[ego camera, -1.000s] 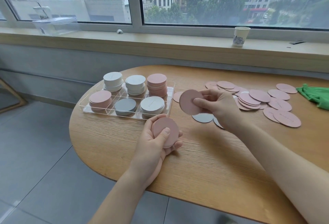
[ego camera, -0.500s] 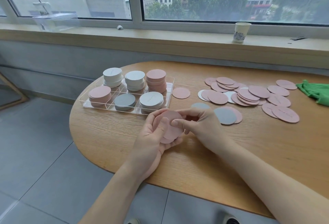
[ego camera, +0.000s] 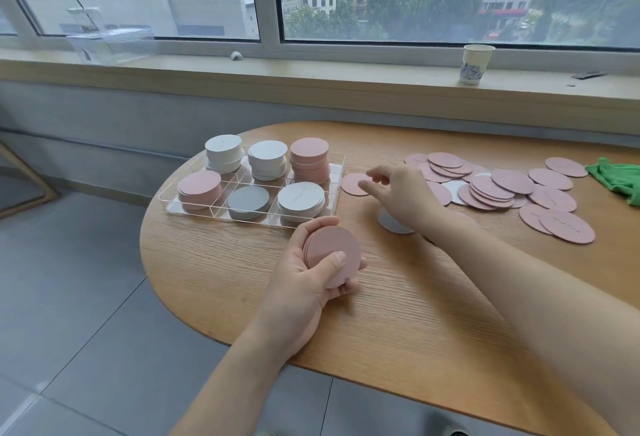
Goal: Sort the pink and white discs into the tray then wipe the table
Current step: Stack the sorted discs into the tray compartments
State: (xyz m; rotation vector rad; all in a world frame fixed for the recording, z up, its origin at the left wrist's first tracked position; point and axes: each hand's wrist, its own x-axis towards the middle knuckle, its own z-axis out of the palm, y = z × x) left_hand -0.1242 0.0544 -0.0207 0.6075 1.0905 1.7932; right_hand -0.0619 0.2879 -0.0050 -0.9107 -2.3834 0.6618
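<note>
Left hand (ego camera: pixel 304 283) grips a small pink stack (ego camera: pixel 330 255) tilted face-up toward the camera just in front of the tray (ego camera: pixel 337 179), right hand (ego camera: pixel 401 193) loose, holding nothing, over a flat pink disc (ego camera: pixel 351 184) on the table (ego camera: pixel 415 314).
</note>
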